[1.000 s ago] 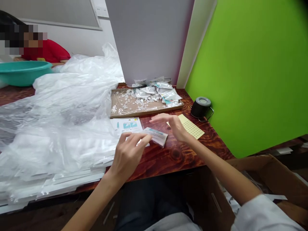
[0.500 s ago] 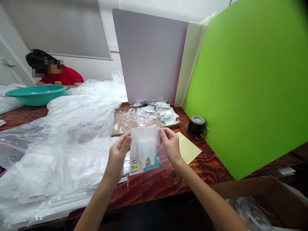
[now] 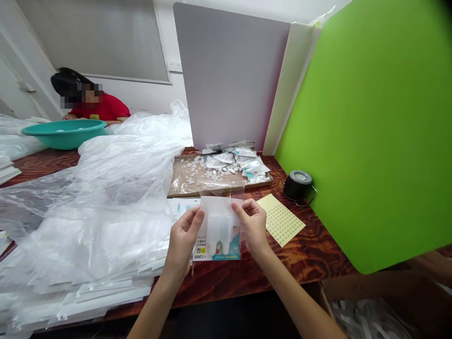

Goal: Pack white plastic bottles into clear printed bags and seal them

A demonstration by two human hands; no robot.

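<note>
A clear plastic packet [image 3: 219,230] is held up in front of me, with a printed card and pale translucent tube-like pieces in it. The card's print, including "1,000", reads upside down. My left hand [image 3: 183,235] pinches its left edge between thumb and fingers. On the right edge, my right hand [image 3: 253,223] is closed the same way. The packet's clear flap [image 3: 221,188] stands up above the card, in front of the tray. Just behind my left hand lies another printed card [image 3: 181,205], partly covered.
A shallow tray [image 3: 183,189] holds small white pieces and several filled packets. Right of my hands are a yellow sticker sheet [image 3: 284,223], a black lamp-like device [image 3: 298,185] and a green panel [image 3: 370,141]. Plastic bags [image 3: 123,188] cover the left; a person in red sits beyond a teal basin [image 3: 67,134].
The packet has come slightly lower and tilted, and its clear flap now shows upright above the card. Both hands keep their hold. The whole view has shifted a little.
</note>
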